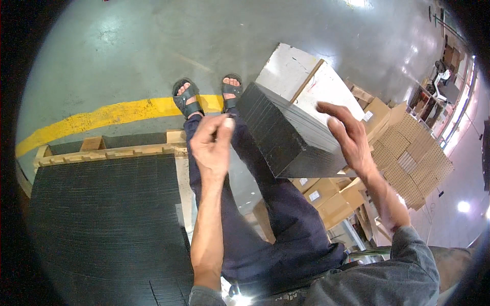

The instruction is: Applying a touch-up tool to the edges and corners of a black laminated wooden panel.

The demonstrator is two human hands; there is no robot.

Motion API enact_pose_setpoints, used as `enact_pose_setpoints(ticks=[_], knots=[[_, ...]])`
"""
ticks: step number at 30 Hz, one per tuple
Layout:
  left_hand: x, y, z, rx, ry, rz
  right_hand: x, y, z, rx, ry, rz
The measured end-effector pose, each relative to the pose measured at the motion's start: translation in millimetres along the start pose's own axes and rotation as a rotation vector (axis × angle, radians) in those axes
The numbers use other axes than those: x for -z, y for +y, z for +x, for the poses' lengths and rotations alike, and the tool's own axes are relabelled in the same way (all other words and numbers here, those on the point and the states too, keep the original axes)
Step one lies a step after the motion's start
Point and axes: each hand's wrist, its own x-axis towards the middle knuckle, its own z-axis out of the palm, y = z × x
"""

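My left hand (210, 148) is raised in front of my legs, thumb and fingers drawn together in a pinch. A small dark spot shows at its thumb tip; what it is, I cannot make out. My right hand (348, 135) hovers at the right edge of a block of stacked black sheets (291, 145), fingers curled but apart from the thumb, nothing visible between them. White boards (326, 92) with a brown strip between them adjoin the block's far side. On my left, a wide layer of tightly packed black sheets (107, 214) covers a wooden pallet (117, 153).
Cardboard boxes (326, 199) stand below and right of the black block. Stacked perforated brown sheets (408, 163) are farther right. A yellow floor line (102, 120) runs past my sandalled feet (186, 97). A white chair (440, 84) and shelving stand at the far right.
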Motion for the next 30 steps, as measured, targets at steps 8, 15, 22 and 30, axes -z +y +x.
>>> enact_pose_setpoints(ticks=[8, 15, 22, 30], knots=[[-57, 61, 15, -0.14, -0.352, 0.107, -49, 61, -47, 0.278, 0.231, -0.275], [-63, 78, -2, -0.318, -0.4, 0.218, -64, 71, -40, 0.396, 0.417, -0.316], [-63, 83, 13, -0.244, -0.336, 0.244, -66, 71, -39, 0.395, 0.454, -0.378], [-60, 103, -18, -0.465, -0.663, 0.106, -64, 73, -37, 0.393, 0.468, -0.398]])
